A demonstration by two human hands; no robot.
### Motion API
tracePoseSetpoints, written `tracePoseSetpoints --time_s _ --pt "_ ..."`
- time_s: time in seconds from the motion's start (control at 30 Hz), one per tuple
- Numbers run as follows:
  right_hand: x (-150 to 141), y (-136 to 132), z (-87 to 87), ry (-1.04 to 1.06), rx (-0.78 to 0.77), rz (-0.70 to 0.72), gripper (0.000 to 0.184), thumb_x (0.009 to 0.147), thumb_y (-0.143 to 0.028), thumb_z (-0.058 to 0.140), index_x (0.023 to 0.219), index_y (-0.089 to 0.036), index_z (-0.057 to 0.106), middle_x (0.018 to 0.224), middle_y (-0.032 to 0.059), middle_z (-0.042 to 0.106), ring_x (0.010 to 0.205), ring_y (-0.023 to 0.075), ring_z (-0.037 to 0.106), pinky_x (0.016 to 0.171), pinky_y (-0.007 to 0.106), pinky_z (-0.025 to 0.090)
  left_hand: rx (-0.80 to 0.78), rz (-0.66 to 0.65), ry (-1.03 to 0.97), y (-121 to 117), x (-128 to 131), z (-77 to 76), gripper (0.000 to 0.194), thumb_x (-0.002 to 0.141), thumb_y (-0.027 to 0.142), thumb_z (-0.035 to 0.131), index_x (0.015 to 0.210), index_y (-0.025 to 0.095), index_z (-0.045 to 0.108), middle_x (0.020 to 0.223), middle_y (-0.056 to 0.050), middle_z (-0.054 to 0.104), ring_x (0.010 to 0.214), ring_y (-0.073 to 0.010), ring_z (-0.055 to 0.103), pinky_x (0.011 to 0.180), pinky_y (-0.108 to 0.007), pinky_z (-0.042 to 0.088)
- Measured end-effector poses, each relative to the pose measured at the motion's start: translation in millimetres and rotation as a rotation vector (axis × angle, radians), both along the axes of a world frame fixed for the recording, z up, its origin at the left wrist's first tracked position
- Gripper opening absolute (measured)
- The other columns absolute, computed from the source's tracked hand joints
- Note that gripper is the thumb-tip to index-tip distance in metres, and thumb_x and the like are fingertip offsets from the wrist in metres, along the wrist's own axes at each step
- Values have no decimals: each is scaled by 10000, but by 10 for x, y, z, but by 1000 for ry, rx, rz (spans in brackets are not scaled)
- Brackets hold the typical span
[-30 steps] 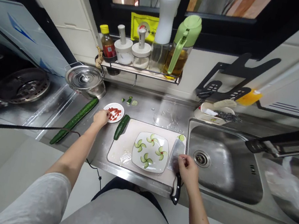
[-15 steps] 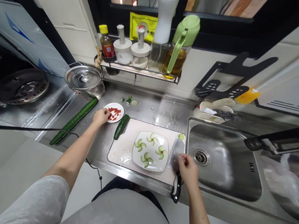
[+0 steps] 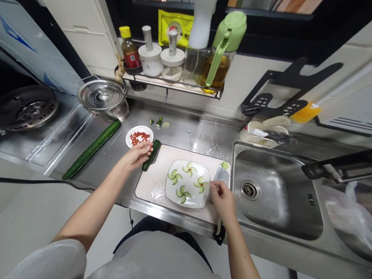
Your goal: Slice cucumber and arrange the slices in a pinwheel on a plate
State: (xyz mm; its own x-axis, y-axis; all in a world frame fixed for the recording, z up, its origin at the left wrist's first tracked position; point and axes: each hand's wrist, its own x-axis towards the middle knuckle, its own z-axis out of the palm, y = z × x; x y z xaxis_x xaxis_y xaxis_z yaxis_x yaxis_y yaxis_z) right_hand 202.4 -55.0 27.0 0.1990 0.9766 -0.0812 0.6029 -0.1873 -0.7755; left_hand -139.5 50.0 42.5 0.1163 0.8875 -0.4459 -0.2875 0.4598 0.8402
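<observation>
Left hand (image 3: 136, 156) has swung right from the small dish (image 3: 128, 137), right hand (image 3: 224, 204) leftward to the plate's (image 3: 188, 182) right edge.
Left fingertips, together, hover by the short cucumber (image 3: 151, 157) along the cutting board's (image 3: 153, 186) left edge. Four cucumber pinwheels (image 3: 183, 194) sit on the plate; whether right fingers clamp its rim, I cannot tell.

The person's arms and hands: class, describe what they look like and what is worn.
The bare left hand and bare right hand show no gloves or wristbands. A plain light-grey fabric short sleeve leaves the left forearm bare; any right sleeve is out of view.
</observation>
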Motion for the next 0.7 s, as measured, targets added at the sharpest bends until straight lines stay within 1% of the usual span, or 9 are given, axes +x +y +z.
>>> tracePoseSetpoints --time_s 0.07,0.17,0.23,0.33,0.5,0.6,0.7 --pt "-141 13 93 40 27 62 325 811 -479 474 804 -196 633 549 -22 486 535 139 462 551 258 365 30 -68 -14 -92 139 74 359 660 292 761 951 175 585 761 14 590 596 -44 502 512 -149 345" --pt "-365 50 262 89 55 191 277 842 -430 485 877 -204 641 572 -29 496 543 132 459 567 255 372 93 -187 32 -216 351 152 378 673 356 759 949 179 571 739 24 586 568 -42 463 506 -159 310" --pt "-498 88 363 93 93 254 247 859 -385 485 911 -207 648 609 -20 532 574 135 480 593 257 384 144 -260 53 -284 485 182 371 695 382 746 943 173 566 720 24 587 552 -41 441 502 -167 287" --pt "-636 154 464 104 172 341 203 871 -314 497 958 -213 650 713 1 596 647 141 521 656 263 409 207 -353 58 -360 657 208 359 728 395 727 949 167 557 699 22 594 561 -47 452 539 -178 307" --pt "-688 208 506 69 247 436 171 883 -264 515 986 -224 645 833 27 614 757 157 543 735 284 416 250 -485 49 -443 835 242 370 742 397 722 969 176 531 667 32 587 654 -88 535 659 -215 375" --pt "-661 194 487 45 256 484 147 885 -255 524 961 -218 644 853 35 609 794 163 541 751 289 410 261 -548 54 -469 873 250 375 745 404 717 974 180 520 669 33 585 668 -100 550 688 -234 388" --pt "-634 174 467 33 256 504 126 894 -259 518 914 -216 635 861 36 603 807 165 535 751 287 405 273 -580 75 -474 880 249 367 755 395 708 986 185 515 668 37 578 668 -102 552 694 -236 392"
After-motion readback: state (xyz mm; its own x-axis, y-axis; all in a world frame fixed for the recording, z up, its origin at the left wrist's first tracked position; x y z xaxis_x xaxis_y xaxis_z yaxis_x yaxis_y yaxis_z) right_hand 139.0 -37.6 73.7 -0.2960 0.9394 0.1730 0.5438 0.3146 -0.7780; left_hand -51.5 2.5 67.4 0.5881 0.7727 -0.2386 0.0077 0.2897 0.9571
